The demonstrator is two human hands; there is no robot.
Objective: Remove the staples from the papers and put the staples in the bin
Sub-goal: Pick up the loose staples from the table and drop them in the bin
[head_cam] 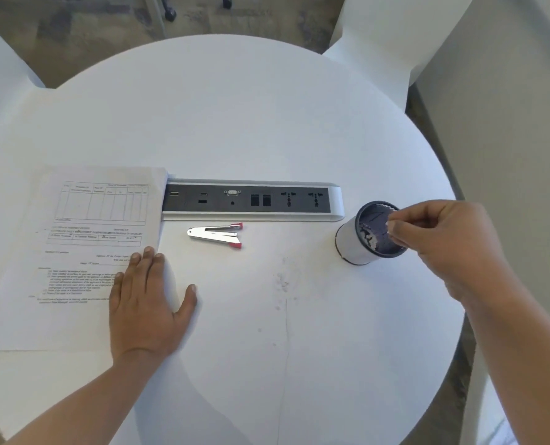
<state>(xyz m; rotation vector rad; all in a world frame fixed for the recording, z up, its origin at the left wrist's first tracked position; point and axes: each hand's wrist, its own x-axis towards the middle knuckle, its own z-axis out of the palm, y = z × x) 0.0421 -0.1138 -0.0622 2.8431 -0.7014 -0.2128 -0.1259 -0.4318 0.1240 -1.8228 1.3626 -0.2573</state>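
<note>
Head view: the papers (84, 248) are seen as one white stack lying flat on the left side of the round white worktop (267, 123). The top sheet is printed with a ruled table above several blocks of small text, too blurred to be read. The stack's lower right edge is pressed down by the left hand (145, 303), which is laid flat with straight, slightly spread fingers and the thumb stretched out onto the bare worktop. The left end of a long socket strip (251, 199) set into the worktop is covered by the stack's far right corner. Just in front of that strip, between the papers and the bin (352, 242), a metal staple remover (215, 235) with two red tips is left lying, touched by neither hand. The bin is a small round cup with a white wall and dark rim, set near the right edge of the worktop; pale flecks are seen inside it but cannot be identified. The right hand (437, 232) is held over the bin's mouth with thumb and fingertips pinched together; whether a staple is pinched there cannot be told. Counted: one stack, one remover, one bin, one strip, two hands.
</note>
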